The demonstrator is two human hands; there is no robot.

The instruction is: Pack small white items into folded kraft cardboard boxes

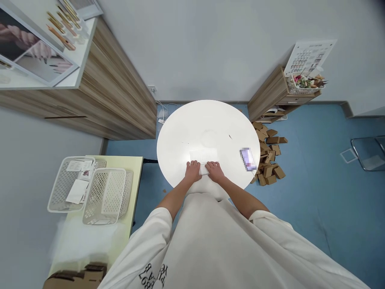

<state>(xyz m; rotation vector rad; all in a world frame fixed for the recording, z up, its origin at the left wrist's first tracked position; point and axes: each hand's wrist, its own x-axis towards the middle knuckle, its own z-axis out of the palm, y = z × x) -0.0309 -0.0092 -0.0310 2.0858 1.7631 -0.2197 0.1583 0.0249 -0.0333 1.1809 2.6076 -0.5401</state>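
Note:
Both hands are at the near edge of a round white table (pixel 207 116), side by side with a small gap between them. A small white piece that looks like folded paper (pixel 204 170) shows in that gap. My left hand (pixel 193 171) is closed on its left side, a ring on one finger. On its right side my right hand (pixel 214 171) is closed too, fingers bent over it. Just beyond the fingertips a pale rectangular sheet (pixel 204 154) lies on the tabletop, hard to tell from the white surface.
A phone with a blurred purple screen (pixel 248 159) lies at the table's right. Brown cardboard boxes (pixel 267 156) are heaped on the floor beside it. White baskets (pixel 104 196) stand on a yellowish table at left. A wooden cabinet (pixel 120 80) rises at the back left.

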